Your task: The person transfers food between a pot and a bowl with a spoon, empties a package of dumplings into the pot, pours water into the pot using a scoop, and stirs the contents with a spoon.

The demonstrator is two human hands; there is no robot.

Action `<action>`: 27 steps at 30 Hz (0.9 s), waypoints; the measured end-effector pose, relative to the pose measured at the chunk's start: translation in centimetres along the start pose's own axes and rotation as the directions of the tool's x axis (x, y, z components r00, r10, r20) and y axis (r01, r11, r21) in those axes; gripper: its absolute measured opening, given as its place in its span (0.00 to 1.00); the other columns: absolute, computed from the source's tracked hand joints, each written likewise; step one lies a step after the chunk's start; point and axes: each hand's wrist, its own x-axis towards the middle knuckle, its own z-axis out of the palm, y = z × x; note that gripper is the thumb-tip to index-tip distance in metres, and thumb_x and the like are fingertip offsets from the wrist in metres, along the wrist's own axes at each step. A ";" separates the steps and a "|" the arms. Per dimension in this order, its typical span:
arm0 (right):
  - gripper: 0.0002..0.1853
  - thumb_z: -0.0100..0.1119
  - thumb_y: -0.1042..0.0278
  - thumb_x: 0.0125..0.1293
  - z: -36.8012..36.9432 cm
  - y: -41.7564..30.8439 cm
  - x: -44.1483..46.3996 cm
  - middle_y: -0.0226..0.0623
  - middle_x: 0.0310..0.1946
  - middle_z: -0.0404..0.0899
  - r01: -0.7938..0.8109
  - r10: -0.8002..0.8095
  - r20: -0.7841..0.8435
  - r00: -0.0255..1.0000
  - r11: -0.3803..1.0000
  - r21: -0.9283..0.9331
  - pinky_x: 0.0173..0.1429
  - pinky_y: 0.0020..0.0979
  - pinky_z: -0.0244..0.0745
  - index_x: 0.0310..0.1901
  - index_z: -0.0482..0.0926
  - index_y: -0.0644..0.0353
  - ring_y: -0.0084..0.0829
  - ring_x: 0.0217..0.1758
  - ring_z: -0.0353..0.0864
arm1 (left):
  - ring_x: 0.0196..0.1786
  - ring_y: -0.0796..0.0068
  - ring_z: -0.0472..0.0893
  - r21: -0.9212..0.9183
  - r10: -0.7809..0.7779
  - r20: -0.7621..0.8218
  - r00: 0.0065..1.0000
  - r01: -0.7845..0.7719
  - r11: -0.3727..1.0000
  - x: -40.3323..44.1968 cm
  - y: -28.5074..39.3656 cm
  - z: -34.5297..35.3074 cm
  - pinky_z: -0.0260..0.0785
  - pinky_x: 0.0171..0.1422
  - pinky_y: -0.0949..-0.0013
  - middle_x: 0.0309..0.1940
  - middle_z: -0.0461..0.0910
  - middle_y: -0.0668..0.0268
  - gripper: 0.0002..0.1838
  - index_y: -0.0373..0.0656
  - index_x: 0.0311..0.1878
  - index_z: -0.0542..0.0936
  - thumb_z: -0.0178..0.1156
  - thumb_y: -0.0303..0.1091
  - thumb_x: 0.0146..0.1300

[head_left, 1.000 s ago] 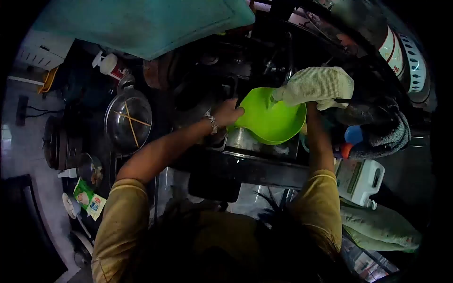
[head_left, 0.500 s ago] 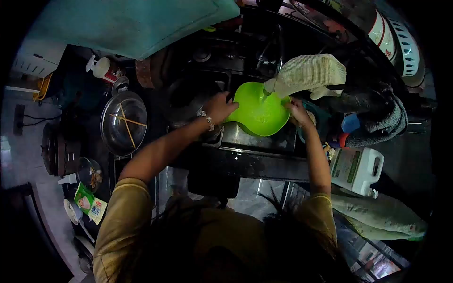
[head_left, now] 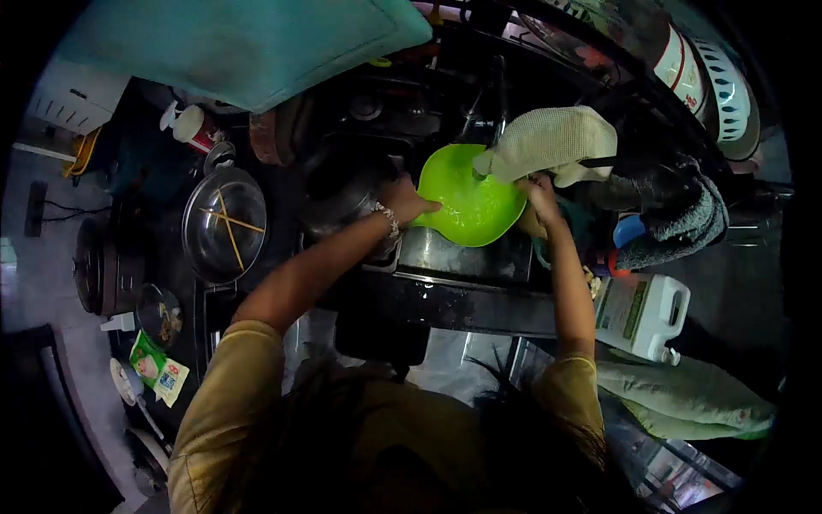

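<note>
A bright green bowl (head_left: 473, 210) with water in it is held over the sink area (head_left: 462, 257). My left hand (head_left: 406, 202), with a bracelet at the wrist, grips the bowl's left side, thumb on its rim. My right hand (head_left: 538, 194) is closed on the bowl's right rim, its fingers partly hidden. Above the bowl's upper right, a tap covered by a pale mesh cloth (head_left: 556, 144) has its spout end over the bowl. Left of my left hand sits a dark pan (head_left: 342, 184).
A metal bowl (head_left: 205, 244) with crossed sticks stands at the left, near a pump bottle (head_left: 195, 127) and a green packet (head_left: 150, 364). To the right are a white jug (head_left: 642, 315) and a grey towel (head_left: 698, 227). A teal sheet (head_left: 257, 51) hangs at the top.
My right hand has come from behind the bowl to its right rim. Both hands and the bowl have shifted slightly left, and water now shows in the bowl.
</note>
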 end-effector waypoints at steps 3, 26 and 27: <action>0.21 0.52 0.65 0.58 -0.3 -4.3 -1.3 0.35 0.47 0.74 -0.075 0.074 0.004 0.997 0.997 0.024 0.45 0.28 0.70 0.53 0.71 0.63 0.28 0.45 0.74 | 0.41 0.58 0.78 -0.224 -0.020 0.052 0.998 0.031 0.974 0.1 -1.0 1.3 0.71 0.44 0.63 0.38 0.76 0.49 0.35 0.29 0.42 0.72 0.71 0.42 0.31; 0.26 0.47 0.52 0.66 -2.5 0.6 9.4 0.39 0.54 0.70 -0.171 0.196 -0.422 0.885 0.981 0.097 0.54 0.30 0.66 0.59 0.65 0.62 0.33 0.53 0.70 | 0.43 0.61 0.76 -0.486 -0.058 0.037 0.998 0.069 0.871 -1.6 -1.7 2.5 0.69 0.46 0.66 0.40 0.74 0.51 0.35 0.25 0.53 0.66 0.62 0.27 0.35; 0.26 0.47 0.52 0.66 -2.6 0.5 9.4 0.39 0.54 0.69 -0.171 0.193 -0.413 0.890 0.981 0.089 0.54 0.30 0.66 0.59 0.65 0.62 0.33 0.54 0.70 | 0.43 0.61 0.76 -0.488 -0.061 0.038 0.997 0.072 0.870 -1.9 -1.4 2.3 0.69 0.46 0.66 0.40 0.74 0.51 0.35 0.25 0.53 0.66 0.62 0.27 0.35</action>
